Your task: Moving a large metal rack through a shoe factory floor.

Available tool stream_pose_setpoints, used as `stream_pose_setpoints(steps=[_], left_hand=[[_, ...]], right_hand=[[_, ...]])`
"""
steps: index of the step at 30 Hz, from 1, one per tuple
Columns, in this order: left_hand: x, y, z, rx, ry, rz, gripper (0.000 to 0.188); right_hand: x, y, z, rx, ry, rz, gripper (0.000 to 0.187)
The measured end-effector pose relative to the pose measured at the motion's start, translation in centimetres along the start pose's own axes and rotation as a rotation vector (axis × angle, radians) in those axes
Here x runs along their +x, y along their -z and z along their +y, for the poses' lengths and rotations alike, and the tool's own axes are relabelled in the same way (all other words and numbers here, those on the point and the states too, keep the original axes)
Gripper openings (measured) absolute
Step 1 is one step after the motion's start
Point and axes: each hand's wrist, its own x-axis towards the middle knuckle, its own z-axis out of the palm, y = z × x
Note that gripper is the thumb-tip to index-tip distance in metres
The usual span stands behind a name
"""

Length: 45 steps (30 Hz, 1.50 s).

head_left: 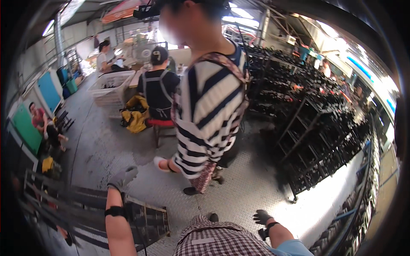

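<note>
My left hand [123, 178], in a grey glove, is raised over the floor beside a dark metal rack [147, 219] at the lower left. Its fingers are loosely bent and apart, and nothing shows in them. Low on the right, my right hand [262, 217], in a darker grey glove, hangs near my side with spread fingers and touches nothing. A checked apron [213, 241] covers my front. Just ahead stands a person in a striped top [209, 111], with one white-cuffed hand [163, 164] hanging a short way from my left hand.
Wheeled black racks [316, 141] loaded with black parts stand on the right. A white plastic crate [112, 91] and yellow bag [136, 114] lie ahead left, beside a seated person [158, 83]. Another rack [352, 213] lines the lower right. Textured metal floor [247, 187] lies between.
</note>
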Motion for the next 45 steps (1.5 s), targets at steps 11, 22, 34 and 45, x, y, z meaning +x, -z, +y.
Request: stream_pose_setpoints(steps=[11,22,34,45], left_hand=[[2.5,0.4,-3.4,0.135,-0.193,-0.038,0.040],[5.9,-0.4,-6.6,-0.333,-0.408,-0.277,0.027],[-0.9,0.2,1.1,0.139,-0.075,-0.030,0.039],[-1.0,-0.2,1.3,0.186,-0.017,-0.142,0.031]], right_hand=[[-20.9,-0.4,-11.4,-0.216,0.540,-0.003,0.044],[-10.7,-10.9,-7.4,0.703,0.356,-0.390,0.038],[-2.1,-13.1,-0.8,0.773,0.072,-0.444,0.021],[-0.4,-11.6,-0.7,0.955,-0.189,-0.640,0.019]])
